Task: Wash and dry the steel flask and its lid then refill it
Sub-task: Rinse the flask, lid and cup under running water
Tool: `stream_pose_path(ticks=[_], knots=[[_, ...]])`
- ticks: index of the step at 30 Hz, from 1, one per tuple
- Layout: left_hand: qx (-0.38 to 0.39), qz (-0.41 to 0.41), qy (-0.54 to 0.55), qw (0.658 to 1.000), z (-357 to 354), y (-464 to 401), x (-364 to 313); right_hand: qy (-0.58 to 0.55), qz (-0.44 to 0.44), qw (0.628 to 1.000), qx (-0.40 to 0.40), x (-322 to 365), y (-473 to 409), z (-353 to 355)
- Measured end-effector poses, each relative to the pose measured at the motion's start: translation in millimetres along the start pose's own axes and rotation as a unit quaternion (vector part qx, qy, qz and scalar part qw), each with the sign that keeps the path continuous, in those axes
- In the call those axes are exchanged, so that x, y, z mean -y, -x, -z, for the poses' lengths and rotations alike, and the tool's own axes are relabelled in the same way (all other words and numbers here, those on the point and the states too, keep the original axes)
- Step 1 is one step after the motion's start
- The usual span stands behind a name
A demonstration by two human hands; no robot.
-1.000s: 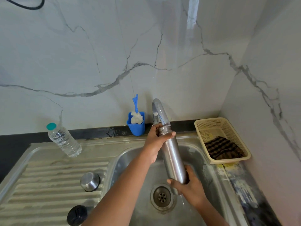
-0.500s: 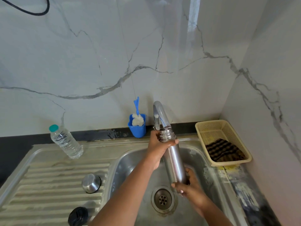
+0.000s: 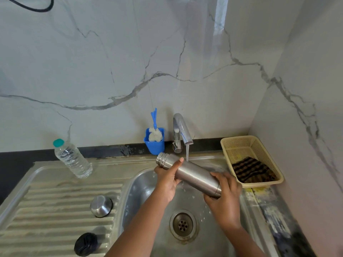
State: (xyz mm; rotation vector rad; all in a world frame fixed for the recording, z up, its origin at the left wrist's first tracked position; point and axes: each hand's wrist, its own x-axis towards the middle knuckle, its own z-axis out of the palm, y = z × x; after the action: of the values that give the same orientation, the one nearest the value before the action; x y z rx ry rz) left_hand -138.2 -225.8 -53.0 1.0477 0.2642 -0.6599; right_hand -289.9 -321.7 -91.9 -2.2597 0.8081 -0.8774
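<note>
The steel flask (image 3: 193,172) lies nearly on its side over the sink basin (image 3: 143,186), its open threaded mouth pointing left. Water runs from the tap (image 3: 182,129) onto its body. My left hand (image 3: 167,179) grips the flask just below the neck. My right hand (image 3: 225,198) holds its base end. The steel cap (image 3: 101,205) and a black inner lid (image 3: 85,243) sit on the ribbed drainboard (image 3: 55,206) at the left.
A clear water bottle (image 3: 72,159) with a teal cap stands at the back of the drainboard. A blue holder (image 3: 155,140) with a brush stands behind the sink. A beige basket (image 3: 250,160) holding a checked cloth (image 3: 251,170) sits at the right.
The flask was upright with its mouth under the spout. It now lies tilted over, mouth to the left, and the water falls on its side. My right hand has risen with the base.
</note>
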Motion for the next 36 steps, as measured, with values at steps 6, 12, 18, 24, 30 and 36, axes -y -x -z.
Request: stream_pose_path(ticks=[6,12,18,24,30,36], knots=[[0.009,-0.007,0.002,1.000,-9.9,1.9,9.1,-0.067,0.000,0.998,0.009,-2.3,0.3,-1.6],[0.085,-0.063,-0.182,0.978,-10.0,0.6,12.9,-0.210,-0.161,0.924,0.276,-7.8,-3.8,7.4],[0.145,-0.055,-0.133,0.979,-9.5,-0.6,7.8,-0.324,-0.264,0.834,0.360,-14.1,-14.0,18.3],[0.100,-0.067,-0.099,0.988,-15.8,-5.1,9.3,-0.131,-0.170,0.963,0.160,-9.8,0.4,-10.5],[0.120,-0.083,-0.117,0.982,-16.5,-8.5,-1.4,-0.495,-0.395,0.735,0.243,-3.8,5.9,-7.4],[0.142,-0.064,-0.128,0.979,-20.9,-10.3,-1.2,-0.496,-0.376,0.752,0.215,-4.9,7.3,-12.5]])
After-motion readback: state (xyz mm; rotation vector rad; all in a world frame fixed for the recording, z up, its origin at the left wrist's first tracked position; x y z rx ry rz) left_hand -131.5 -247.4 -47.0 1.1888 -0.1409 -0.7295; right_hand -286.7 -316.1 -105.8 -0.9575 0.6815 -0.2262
